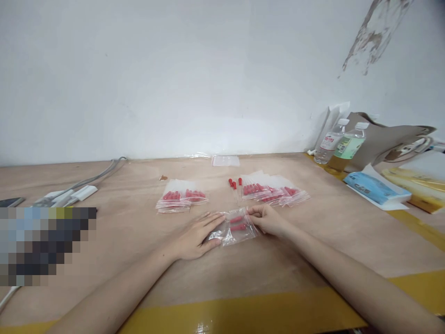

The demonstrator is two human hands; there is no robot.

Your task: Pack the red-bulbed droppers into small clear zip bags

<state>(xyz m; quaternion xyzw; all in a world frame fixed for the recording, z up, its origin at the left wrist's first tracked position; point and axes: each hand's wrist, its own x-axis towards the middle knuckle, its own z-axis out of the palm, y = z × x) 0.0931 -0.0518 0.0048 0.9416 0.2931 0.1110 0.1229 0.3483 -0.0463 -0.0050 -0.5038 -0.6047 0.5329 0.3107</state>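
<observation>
- At the far left of my wooden table [139,260], a blurred-out patch sits beside a phone's edge [12,202]; white adapters [74,195] lie behind it, their grey cable [100,175] running to the wall.
- A small brown scrap [163,177] lies alone on the wood, left of centre.
- Just past my left hand, a stack of filled zip bags [181,198] rests flat, each clear bag showing red-capped pieces inside; nothing lies between it and my fingers.
- My left hand [196,236] lies palm down, fingers spread flat, pressing on the left end of the clear zip bag [234,228] in front of me.
- That bag lies on the table between my two hands, holding a few red pieces near its right end.
- My right hand [269,220] pinches the bag's right edge with narrowed fingers, thumb side toward the bag.
- Behind the bag, three loose red-capped pieces [234,184] lie on the wood, just left of a second, fanned pile of filled bags [274,192].
- At the wall, an empty clear bag with a red strip [225,160] lies flat.
- Further right, two plastic water bottles [339,141] lean against a brown paper bag [389,139]; how full they are I cannot tell.
- A blue pack of tissues [373,188] lies in front, on white paper.
- Yellow tape [243,315] edges the table along its near side and on the right.
</observation>
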